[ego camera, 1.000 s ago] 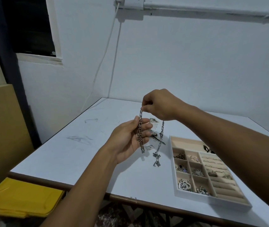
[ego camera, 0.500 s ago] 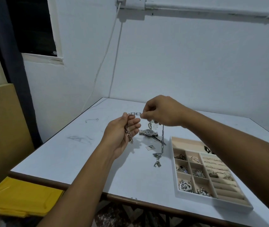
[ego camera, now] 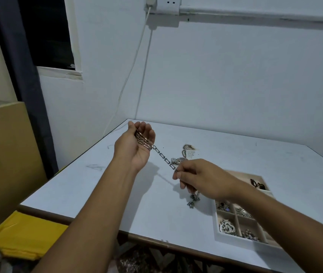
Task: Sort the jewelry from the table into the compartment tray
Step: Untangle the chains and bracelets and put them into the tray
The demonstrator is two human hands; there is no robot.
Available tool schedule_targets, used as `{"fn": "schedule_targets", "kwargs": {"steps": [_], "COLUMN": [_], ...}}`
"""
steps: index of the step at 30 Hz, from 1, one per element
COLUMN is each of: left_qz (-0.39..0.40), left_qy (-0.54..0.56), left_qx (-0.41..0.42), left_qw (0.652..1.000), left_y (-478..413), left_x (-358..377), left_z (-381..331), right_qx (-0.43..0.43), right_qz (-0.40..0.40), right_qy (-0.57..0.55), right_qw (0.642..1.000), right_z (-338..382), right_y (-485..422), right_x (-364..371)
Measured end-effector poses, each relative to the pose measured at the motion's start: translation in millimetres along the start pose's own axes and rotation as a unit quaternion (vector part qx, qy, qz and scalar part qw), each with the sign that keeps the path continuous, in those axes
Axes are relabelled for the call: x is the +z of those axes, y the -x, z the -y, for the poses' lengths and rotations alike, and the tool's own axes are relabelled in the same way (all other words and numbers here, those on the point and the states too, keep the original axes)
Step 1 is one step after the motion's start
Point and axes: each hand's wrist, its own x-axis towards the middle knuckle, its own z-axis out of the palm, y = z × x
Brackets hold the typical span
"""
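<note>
Above the table: a chain held between both hands

Over the white table (ego camera: pixel 245 154), both hands are raised with a metal chain (ego camera: pixel 162 157) stretched taut between them. The tray (ego camera: pixel 233 240) sits on the table at the near right, partly hidden by the right forearm. Its small square compartments hold silver pieces, and a dark piece (ego camera: pixel 257 184) lies in the large far compartment.

The left hand (ego camera: pixel 135 146) is held palm up, farther back and higher. Its fingers are curled around several gathered loops of the chain. From there the chain slopes down and to the right to the right hand (ego camera: pixel 200 178), which pinches it between thumb and fingertips.

Below the right hand, the loose end of the chain hangs with a small clasp or charm (ego camera: pixel 192 200). This part is blurred, and I cannot tell whether it touches the table.

A watch (ego camera: pixel 180 160) lies on the table just behind the right hand. A small brooch (ego camera: pixel 188 147) lies a little beyond the watch. Both are well apart from the tray.
</note>
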Motion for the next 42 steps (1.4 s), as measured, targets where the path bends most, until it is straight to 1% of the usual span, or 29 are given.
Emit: {"fn": "schedule_targets", "kwargs": {"steps": [3,7,14,17,20,23,26,28,32,35,38,42], "left_qz": [0.0,-0.003,-0.016,-0.026,-0.025,-0.008,0.025,0.051,0.093,0.107,0.117,0.121], "left_qy": [-0.04,-0.083,-0.093,-0.102,-0.143,-0.204,-0.275,-0.294,-0.281,-0.247,-0.224,-0.215], "left_qx": [-0.014,-0.003,0.017,0.021,0.012,-0.007,-0.045,-0.078,-0.152,-0.199,-0.219,-0.22], "left_qw": [0.999,0.997,0.995,0.994,0.989,0.979,0.96,0.951,0.943,0.942,0.943,0.944], "left_y": [-2.2,-5.3,-11.3,-11.5,-6.6,3.4,16.8,24.8,35.2,39.3,41.7,41.7], "left_x": [0.4,-1.0,-6.7,-11.1,-12.7,-11.2,-7.9,-6.6,-9.1,-12.2,-15.1,-20.1], "left_z": [-1.9,-9.2,-30.2,-30.1,-19.8,-1.9,20.7,34.8,51.5,56.9,59.7,60.8], "right_qx": [0.001,0.015,0.042,0.029,0.003,-0.017,-0.039,-0.049,-0.044,-0.033,-0.018,-0.003], "right_qz": [0.007,0.035,0.046,0.04,0.037,0.041,0.029,0.018,-0.011,-0.027,-0.028,-0.033], "right_qy": [0.012,0.06,0.071,0.075,0.089,0.114,0.172,0.215,0.307,0.339,0.344,0.34], "right_qw": [1.0,0.997,0.996,0.996,0.995,0.992,0.984,0.975,0.951,0.94,0.938,0.94], "right_z": [-1.3,-5.0,-4.1,5.9,21.9,42.1,62.8,74.2,84.4,81.3,73.6,63.7], "right_y": [3.6,11.5,22.1,21.1,16.0,8.4,-2.4,-10.9,-28.4,-39.9,-48.6,-56.1], "right_x": [-1.1,-12.6,-47.0,-61.7,-71.7,-77.6,-80.9,-82.4,-85.5,-86.1,-82.2,-75.9]}}
